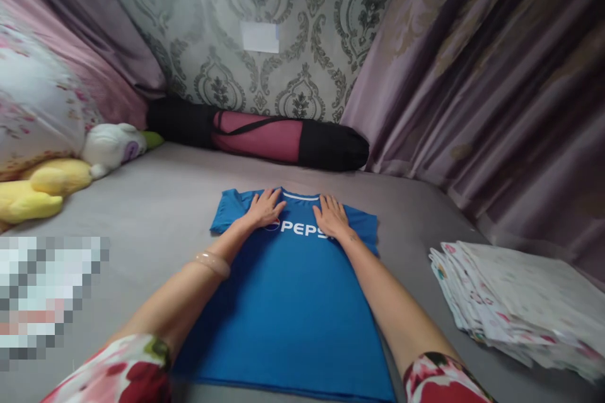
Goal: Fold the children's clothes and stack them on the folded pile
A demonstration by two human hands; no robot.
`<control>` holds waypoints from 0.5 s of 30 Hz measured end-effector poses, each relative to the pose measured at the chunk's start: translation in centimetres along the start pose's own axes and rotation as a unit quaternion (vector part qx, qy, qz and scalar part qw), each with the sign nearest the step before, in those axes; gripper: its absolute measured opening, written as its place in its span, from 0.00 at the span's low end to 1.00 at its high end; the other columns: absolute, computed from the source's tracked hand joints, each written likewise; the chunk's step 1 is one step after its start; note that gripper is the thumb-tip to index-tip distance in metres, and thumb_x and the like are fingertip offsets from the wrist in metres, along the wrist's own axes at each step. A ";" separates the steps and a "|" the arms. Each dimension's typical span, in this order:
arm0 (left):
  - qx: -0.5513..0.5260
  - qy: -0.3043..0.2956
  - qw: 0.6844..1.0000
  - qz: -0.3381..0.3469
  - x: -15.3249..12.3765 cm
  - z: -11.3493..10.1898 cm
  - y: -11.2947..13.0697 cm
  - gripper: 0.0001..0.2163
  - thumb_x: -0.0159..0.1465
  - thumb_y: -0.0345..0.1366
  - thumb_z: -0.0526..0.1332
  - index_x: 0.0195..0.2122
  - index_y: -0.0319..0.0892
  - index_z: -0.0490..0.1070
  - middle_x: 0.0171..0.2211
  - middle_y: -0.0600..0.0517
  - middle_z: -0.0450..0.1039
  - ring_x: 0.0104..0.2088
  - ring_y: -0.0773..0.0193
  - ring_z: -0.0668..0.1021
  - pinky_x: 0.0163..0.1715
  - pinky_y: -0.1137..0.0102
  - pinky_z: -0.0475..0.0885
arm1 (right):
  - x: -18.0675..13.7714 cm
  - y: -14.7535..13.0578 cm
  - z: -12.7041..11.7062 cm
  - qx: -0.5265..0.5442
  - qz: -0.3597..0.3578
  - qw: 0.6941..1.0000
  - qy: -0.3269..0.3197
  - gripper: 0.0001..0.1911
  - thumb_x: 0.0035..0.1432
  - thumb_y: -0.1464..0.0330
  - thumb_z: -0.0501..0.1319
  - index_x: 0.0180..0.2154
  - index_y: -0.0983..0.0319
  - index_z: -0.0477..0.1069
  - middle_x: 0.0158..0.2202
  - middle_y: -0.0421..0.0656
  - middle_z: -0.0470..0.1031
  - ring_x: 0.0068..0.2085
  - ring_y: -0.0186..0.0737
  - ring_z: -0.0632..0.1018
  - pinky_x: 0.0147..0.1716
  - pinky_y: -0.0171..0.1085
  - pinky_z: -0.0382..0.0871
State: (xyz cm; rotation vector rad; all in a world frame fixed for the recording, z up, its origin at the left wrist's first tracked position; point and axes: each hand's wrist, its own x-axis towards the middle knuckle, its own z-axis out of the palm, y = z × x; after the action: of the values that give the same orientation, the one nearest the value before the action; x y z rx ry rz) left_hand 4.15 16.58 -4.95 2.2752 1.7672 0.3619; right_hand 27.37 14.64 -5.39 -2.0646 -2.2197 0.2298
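Observation:
A blue T-shirt (pixel 288 302) with white PEPSI lettering lies spread flat on the grey bed sheet (pixel 155 201), collar away from me. My left hand (pixel 265 208) rests flat on its chest near the left shoulder, fingers stretched out. My right hand (pixel 331 216) lies flat on the chest near the right shoulder, fingers also extended, covering the end of the lettering. A pale bangle (pixel 212 262) circles my left wrist. Neither hand holds anything.
A stack of folded floral cloth (pixel 520 302) sits at the right. A pink and black rolled bag (pixel 265 135) lies along the far wall. Yellow (pixel 38 189) and white (pixel 111 145) plush toys and a floral pillow (pixel 33 107) are at the left. Curtains hang on both sides.

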 end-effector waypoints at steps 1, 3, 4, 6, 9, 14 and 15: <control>-0.020 0.028 0.999 -0.007 0.0 -0.8 -0.9 0.25 0.70 0.44 0.44 0.65 0.39 0.55 0.65 0.41 0.58 0.65 0.54 0.61 0.62 0.57 0.56 | 0.0 -0.2 -0.1 -0.001 0.006 1.000 0.000 0.32 0.69 0.58 0.40 0.67 0.69 0.47 0.69 0.54 0.47 0.68 0.51 0.49 0.65 0.48 0.40; -0.027 0.090 0.993 -0.073 -0.4 -2.7 -3.1 0.22 0.70 0.41 0.44 0.62 0.38 0.58 0.61 0.40 0.64 0.61 0.55 0.66 0.59 0.61 0.61 | -0.1 -1.3 -0.5 -0.007 0.003 1.000 0.021 0.31 0.69 0.60 0.43 0.66 0.70 0.50 0.69 0.55 0.47 0.68 0.52 0.49 0.64 0.50 0.40; -0.016 0.108 0.986 -0.124 -0.7 -3.6 -4.4 0.22 0.70 0.40 0.45 0.61 0.37 0.60 0.59 0.39 0.65 0.60 0.53 0.67 0.57 0.60 0.62 | -0.2 -2.2 -0.7 -0.007 -0.010 0.999 0.041 0.30 0.68 0.62 0.44 0.66 0.71 0.51 0.68 0.56 0.48 0.68 0.52 0.50 0.65 0.50 0.38; 0.008 0.103 0.971 -0.215 -1.4 -4.9 -6.9 0.21 0.68 0.42 0.48 0.56 0.36 0.65 0.55 0.36 0.68 0.57 0.45 0.69 0.54 0.54 0.65 | -0.1 -4.5 -0.9 0.009 -0.061 0.996 0.069 0.27 0.68 0.66 0.44 0.64 0.71 0.55 0.67 0.55 0.53 0.68 0.48 0.52 0.65 0.48 0.38; 0.011 0.070 0.962 -0.264 -2.3 -5.7 -9.5 0.21 0.66 0.47 0.52 0.48 0.35 0.71 0.52 0.33 0.69 0.55 0.39 0.69 0.51 0.51 0.66 | 0.4 -8.8 -0.6 0.059 -0.144 0.987 0.023 0.26 0.69 0.68 0.41 0.63 0.69 0.58 0.65 0.51 0.59 0.67 0.42 0.56 0.65 0.41 0.42; -0.013 0.042 0.957 -0.288 -2.4 -5.4 -10.0 0.22 0.61 0.52 0.58 0.47 0.38 0.71 0.52 0.34 0.69 0.55 0.40 0.69 0.50 0.56 0.67 | 1.7 -14.5 1.4 0.091 -0.182 0.979 -0.027 0.27 0.68 0.68 0.42 0.65 0.69 0.54 0.68 0.49 0.52 0.68 0.40 0.51 0.66 0.40 0.41; -0.015 0.037 0.955 -0.294 -2.2 -5.3 -9.9 0.22 0.60 0.51 0.59 0.46 0.39 0.71 0.52 0.35 0.69 0.55 0.40 0.69 0.49 0.56 0.67 | 1.9 -15.2 1.7 0.095 -0.178 0.979 -0.030 0.27 0.68 0.67 0.41 0.65 0.70 0.53 0.68 0.49 0.51 0.69 0.41 0.50 0.66 0.40 0.41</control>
State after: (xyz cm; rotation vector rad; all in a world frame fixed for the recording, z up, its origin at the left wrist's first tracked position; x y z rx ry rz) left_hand -7.20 16.98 -3.38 1.6166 2.3360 0.3510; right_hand 12.00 15.46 -4.43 -1.5530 -2.4419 0.4557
